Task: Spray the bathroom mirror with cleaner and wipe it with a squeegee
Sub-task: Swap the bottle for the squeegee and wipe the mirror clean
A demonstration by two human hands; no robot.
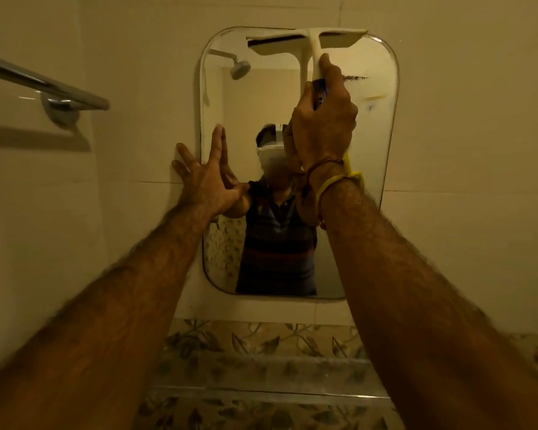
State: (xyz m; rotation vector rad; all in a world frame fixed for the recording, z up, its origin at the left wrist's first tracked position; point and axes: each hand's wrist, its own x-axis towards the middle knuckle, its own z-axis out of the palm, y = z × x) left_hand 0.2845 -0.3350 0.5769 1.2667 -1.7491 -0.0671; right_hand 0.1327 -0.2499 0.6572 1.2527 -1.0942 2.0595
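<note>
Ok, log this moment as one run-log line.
phase: wiping | right hand: grip on squeegee handle, blade at mirror top edge | left hand: open, fingers spread at mirror's left edge

I'm in a home bathroom: tiled wall (448,119), a wall mirror (367,144) reflecting a shower head (240,68), and a chrome towel bar (44,85) beside me.
</note>
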